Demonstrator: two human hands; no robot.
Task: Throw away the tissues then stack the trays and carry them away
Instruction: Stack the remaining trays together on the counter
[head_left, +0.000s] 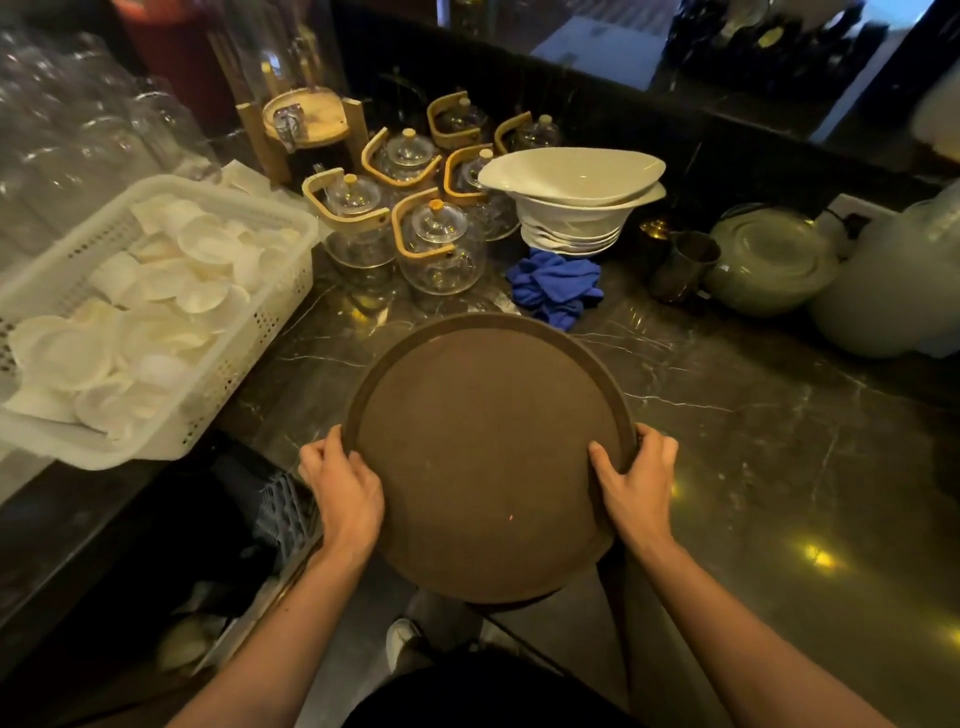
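1. The round brown tray (488, 457) looks stiff and light, its face matt, not slick; whether more trays lie beneath cannot be told
2. Left hand (343, 488) and right hand (636, 480) clasp opposite rims, thumbs on top (a sound hold)
3. It overhangs the near edge of the dark marble worktop (753, 426), which looks glossy and hard
4. Glass teapots (410, 208) and a blue cloth (556, 286) crowd the far side; the white basket (249, 343) fills the left edge

No text can be read anywhere. The paper sheet (602, 49) at the top carries marks, but they are too blurred.
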